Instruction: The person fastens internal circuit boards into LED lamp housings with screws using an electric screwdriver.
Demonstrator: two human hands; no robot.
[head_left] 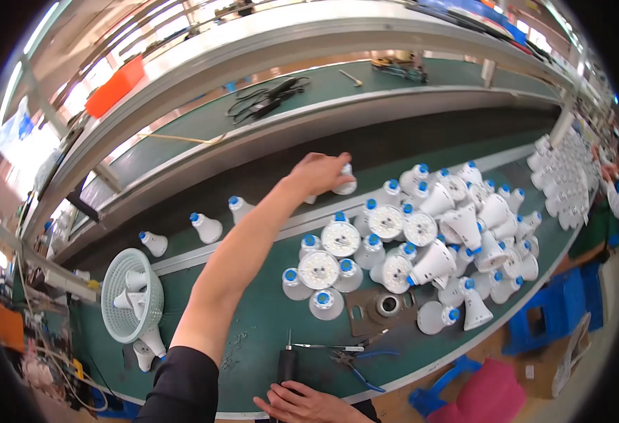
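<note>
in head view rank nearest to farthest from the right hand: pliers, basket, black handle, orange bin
1. black handle, at the fingertips of the right hand
2. pliers, just to its right
3. basket, far left
4. orange bin, upper shelf, left

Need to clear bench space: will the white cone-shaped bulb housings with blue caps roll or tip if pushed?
Probably light: the left hand holds one white cone-shaped bulb housing with its fingers only. Those lying sideways in the pile would likely roll in arcs, being tapered. The standing ones rest on wide rims and should slide, not tip.
</note>
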